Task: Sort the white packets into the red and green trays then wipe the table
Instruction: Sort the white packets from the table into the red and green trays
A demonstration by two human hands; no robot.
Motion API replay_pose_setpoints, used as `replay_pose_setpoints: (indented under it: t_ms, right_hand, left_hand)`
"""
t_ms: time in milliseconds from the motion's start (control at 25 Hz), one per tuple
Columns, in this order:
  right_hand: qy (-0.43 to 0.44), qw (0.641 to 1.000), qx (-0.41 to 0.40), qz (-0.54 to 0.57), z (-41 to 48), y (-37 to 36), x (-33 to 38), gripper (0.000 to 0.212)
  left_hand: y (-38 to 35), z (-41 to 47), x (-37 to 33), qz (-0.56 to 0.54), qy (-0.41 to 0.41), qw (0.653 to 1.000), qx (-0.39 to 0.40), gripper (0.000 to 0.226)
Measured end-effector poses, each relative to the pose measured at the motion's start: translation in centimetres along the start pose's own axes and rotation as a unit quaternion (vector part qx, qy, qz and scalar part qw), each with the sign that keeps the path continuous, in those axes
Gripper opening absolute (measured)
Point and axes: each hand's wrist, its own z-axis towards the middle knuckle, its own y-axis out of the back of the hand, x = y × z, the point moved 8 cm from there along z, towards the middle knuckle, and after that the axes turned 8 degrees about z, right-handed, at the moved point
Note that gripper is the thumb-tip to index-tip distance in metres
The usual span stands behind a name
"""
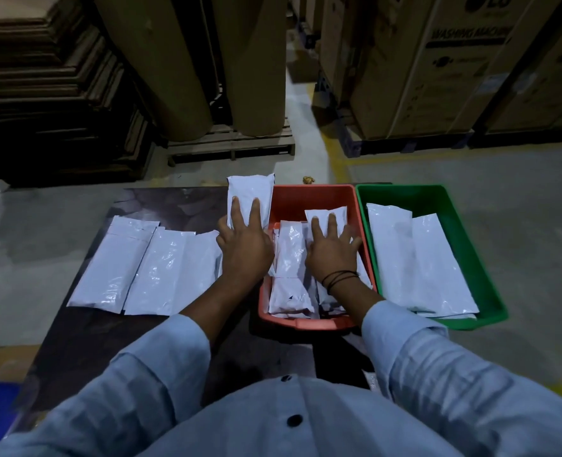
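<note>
Briefly: left grip (244,245) held a long packet (250,196) raised, red tray (306,323) to its right, spare packets (160,272) on tabletop (75,341) to its left. Right grip (334,249) held a short packet (325,214) over that tray; green tray (437,199) sat rightward.

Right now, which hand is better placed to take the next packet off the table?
Probably left: the left hand, though holding a large packet, is beside the loose packets on the table; the right hand holds a small packet over the red tray.
</note>
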Motion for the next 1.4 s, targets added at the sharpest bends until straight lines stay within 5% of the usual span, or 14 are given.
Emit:
replay_pose_setpoints:
  t_ms: [680, 880, 1080, 1400]
  right_hand:
    - [0.046, 0.997, 0.064, 0.023, -0.5, -4.5, -1.9, 0.064]
    - [0.06, 0.991, -0.047, 0.113, -0.5, 0.5, -1.4, 0.062]
    - [0.059, 0.964, -0.159, 0.203, -0.1, 5.7, -2.1, 0.054]
    - [0.049, 0.958, -0.163, 0.23, 0.1, 6.4, -3.8, 0.053]
  left_hand:
    - [0.3, -0.4, 0.2, -0.025, 0.008, 0.999, 0.019, 0.069]
    - [-1.2, -0.9, -3.8, 0.004, -0.074, 0.997, 0.029, 0.066]
    - [-4.3, -1.0, -7.2, -0.012, -0.062, 0.993, 0.102, 0.067]
    - [-11.1, -1.8, -7.4, 0.084, -0.22, 0.961, 0.146, 0.073]
